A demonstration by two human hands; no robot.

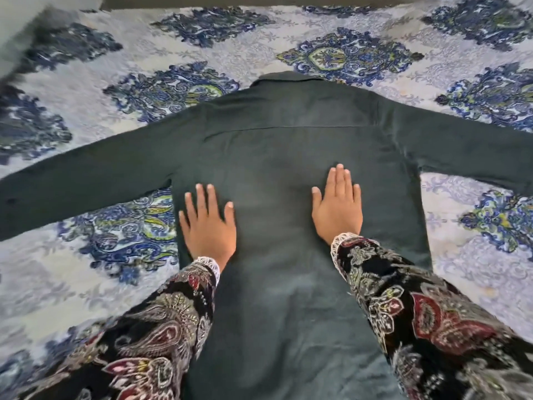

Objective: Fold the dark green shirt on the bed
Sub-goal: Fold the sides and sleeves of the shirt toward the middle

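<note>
We see the dark green shirt [277, 140] spread back-up on the bed [86, 67], collar away from us and both sleeves stretched out sideways. Our left hand [209, 226] and right hand [337, 206] lie palm-down on its middle, well apart, fingers straight and gripping nothing, arms reaching forward in patterned sleeves [418, 307].

dark green shirt [288, 145], back up, sleeves spread
</note>
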